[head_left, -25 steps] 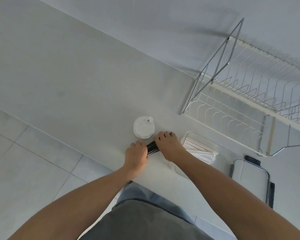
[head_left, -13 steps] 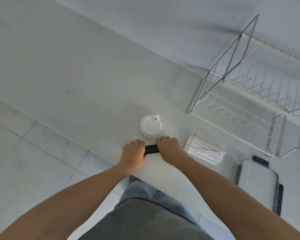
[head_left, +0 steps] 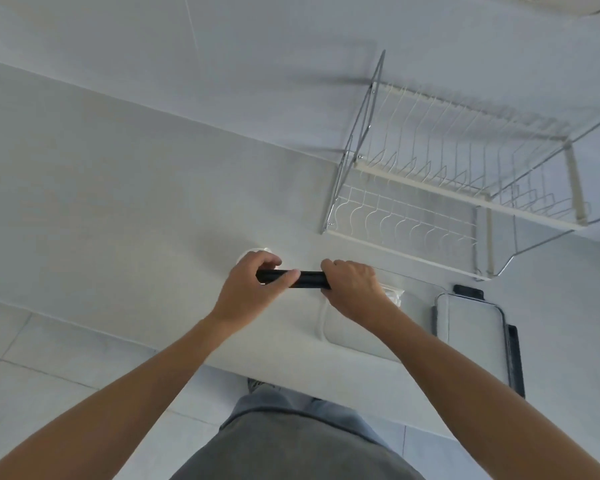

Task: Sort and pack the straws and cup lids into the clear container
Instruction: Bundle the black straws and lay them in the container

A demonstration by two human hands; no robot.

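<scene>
Pale counter (head_left: 118, 209), wire rack (head_left: 447, 188) by wall; both hands' fingers grip black bundle (head_left: 307, 279), probably straws.

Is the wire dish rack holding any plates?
No. The wire dish rack shows only bare prongs, with no plates in its slots.

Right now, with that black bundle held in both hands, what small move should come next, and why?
Probably carry the black straws rightward and lower them into the clear container. Left hand and right hand grip their ends, lifted off the counter, and white straws already lie there.
</scene>
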